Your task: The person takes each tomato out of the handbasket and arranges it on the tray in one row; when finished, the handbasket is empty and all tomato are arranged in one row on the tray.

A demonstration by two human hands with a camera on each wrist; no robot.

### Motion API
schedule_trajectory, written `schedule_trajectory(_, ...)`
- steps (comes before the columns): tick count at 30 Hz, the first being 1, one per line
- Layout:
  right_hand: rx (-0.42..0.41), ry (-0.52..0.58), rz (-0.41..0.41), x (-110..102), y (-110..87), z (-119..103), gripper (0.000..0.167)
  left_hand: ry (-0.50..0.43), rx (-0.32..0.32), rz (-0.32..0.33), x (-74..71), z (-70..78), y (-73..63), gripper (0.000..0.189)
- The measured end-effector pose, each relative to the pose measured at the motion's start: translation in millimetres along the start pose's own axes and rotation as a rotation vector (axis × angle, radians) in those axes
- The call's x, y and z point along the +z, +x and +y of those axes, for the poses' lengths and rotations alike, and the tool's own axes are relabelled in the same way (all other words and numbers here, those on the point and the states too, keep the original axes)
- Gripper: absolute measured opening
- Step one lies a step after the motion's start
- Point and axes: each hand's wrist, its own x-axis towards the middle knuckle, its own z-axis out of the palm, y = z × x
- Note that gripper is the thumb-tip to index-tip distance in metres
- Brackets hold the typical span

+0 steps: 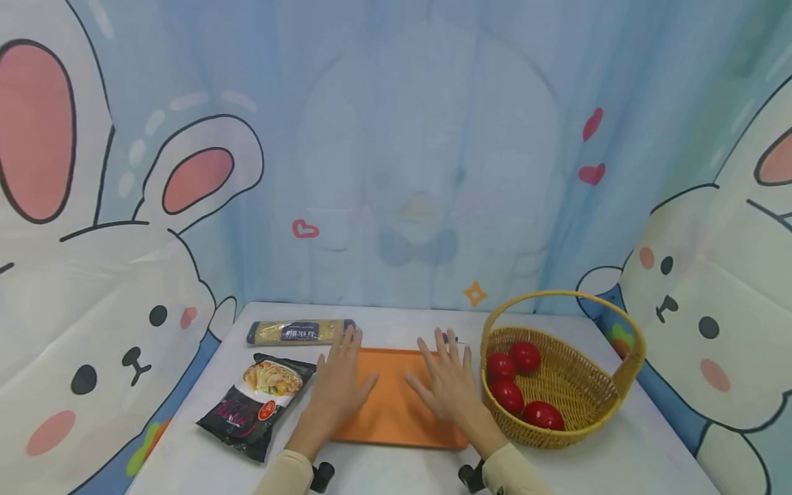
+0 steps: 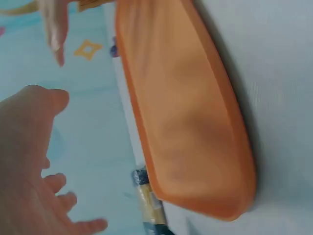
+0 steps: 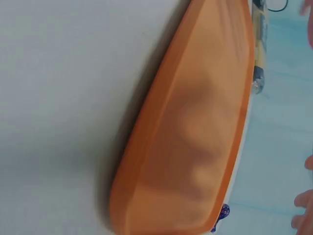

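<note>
Palm down, fingers spread, my left hand [image 1: 339, 385] hovers over the left part of an orange tray [image 1: 396, 405]. Over its right part is my right hand [image 1: 450, 385], spread the same way. Neither hand holds anything. In the left wrist view the left hand [image 2: 29, 152] appears above the tray [image 2: 181, 107], apart from it, thumb out. Only some fingers of the right hand [image 3: 305, 208] show at the edge of the right wrist view, and the tray [image 3: 195, 132] bears soft shadows.
Left of the tray lies a black food packet [image 1: 260, 405] with a noodle picture; behind it is a clear pack of pasta [image 1: 303, 333]. A wicker basket [image 1: 588, 430] with a tall handle holds several red round fruits [image 1: 526, 357] on the right. A small purple patterned item [image 3: 223, 212] lies behind the tray.
</note>
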Motion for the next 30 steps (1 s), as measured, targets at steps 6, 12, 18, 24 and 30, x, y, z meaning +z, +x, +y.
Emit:
schedule_trajectory(6, -0.036, 0.172, -0.032, -12, -10.7, 2, 0.079, -0.344, -0.059, -0.068, -3.5, -21.5, -22.1, 0.082)
schedule_trajectory(12, -0.071, 0.269, 0.020, -35, -24.8, 3, 0.076, -0.448, -0.051, -0.215, -0.9, -41.3, -54.6, 0.087)
schedule_trajectory(18, -0.123, 0.272, 0.105, -59, -38.6, 10, 0.076, -0.498, -0.043, -0.308, 8.3, -52.8, -72.2, 0.099)
schedule_trajectory(24, -0.145, 0.267, 0.159, -78, -45.8, 18, 0.076, -0.469, -0.063, -0.311, 15.1, -63.1, -82.4, 0.100)
schedule_trajectory(30, -0.132, 0.296, 0.252, -91, -52.1, 36, 0.068, -0.452, -0.084, -0.291, 18.1, -69.4, -86.6, 0.099)
